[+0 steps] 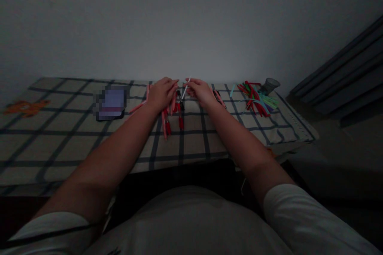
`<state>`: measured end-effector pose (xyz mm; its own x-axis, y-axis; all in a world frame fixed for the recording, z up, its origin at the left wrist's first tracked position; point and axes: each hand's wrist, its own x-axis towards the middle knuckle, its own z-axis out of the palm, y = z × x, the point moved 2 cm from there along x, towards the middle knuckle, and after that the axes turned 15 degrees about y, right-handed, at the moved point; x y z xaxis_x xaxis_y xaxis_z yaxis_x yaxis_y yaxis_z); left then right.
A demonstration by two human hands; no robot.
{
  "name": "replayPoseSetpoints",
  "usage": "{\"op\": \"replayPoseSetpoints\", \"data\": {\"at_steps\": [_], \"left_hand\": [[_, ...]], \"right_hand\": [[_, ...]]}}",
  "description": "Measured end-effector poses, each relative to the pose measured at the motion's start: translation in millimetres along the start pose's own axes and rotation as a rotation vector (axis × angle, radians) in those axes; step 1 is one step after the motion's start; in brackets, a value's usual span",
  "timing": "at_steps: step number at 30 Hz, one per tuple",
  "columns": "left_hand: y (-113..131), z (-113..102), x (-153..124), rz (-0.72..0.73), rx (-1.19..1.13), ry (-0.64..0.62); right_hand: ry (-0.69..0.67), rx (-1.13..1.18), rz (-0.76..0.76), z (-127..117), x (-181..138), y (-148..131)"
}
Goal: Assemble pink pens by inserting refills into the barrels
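Observation:
Both my hands reach to the far middle of a table covered by a checked cloth. My left hand is curled, fingers pinched at its tip, over a loose group of red pens. My right hand is closed on a thin white pen refill that sticks up and left between the two hands. Whether the left fingers also touch the refill I cannot tell. More red pen parts lie just below the hands.
A heap of red, green and teal pen barrels lies at the far right, beside a tipped clear cup. A blurred dark rectangle sits left of the hands. An orange patch marks the far left. A plain wall stands behind.

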<state>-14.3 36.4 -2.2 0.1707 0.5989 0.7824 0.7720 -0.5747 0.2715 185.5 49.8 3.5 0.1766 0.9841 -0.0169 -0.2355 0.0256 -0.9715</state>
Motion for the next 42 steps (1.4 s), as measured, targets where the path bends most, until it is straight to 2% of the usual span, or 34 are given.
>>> {"op": "replayPoseSetpoints", "data": {"at_steps": [7, 10, 19, 26, 42], "left_hand": [[-3.3, 4.2, -1.7, -0.034, 0.048, -0.056], [-5.7, 7.6, -2.2, -0.022, 0.051, -0.053], [-13.1, 16.1, -1.5, -0.024, 0.037, 0.017], [-18.3, 21.0, -0.7, -0.005, 0.024, 0.020], [-16.2, 21.8, -1.2, -0.001, 0.073, -0.049]], "right_hand": [[-0.020, 0.175, 0.091, 1.0, 7.0, 1.0], [-0.004, 0.205, 0.080, 0.2, 10.8, 6.7], [0.076, -0.005, -0.058, -7.1, 7.7, 6.0], [0.046, 0.016, -0.060, -15.7, 8.5, 8.7], [-0.093, -0.062, -0.080, -7.4, 1.2, 17.5]]}}
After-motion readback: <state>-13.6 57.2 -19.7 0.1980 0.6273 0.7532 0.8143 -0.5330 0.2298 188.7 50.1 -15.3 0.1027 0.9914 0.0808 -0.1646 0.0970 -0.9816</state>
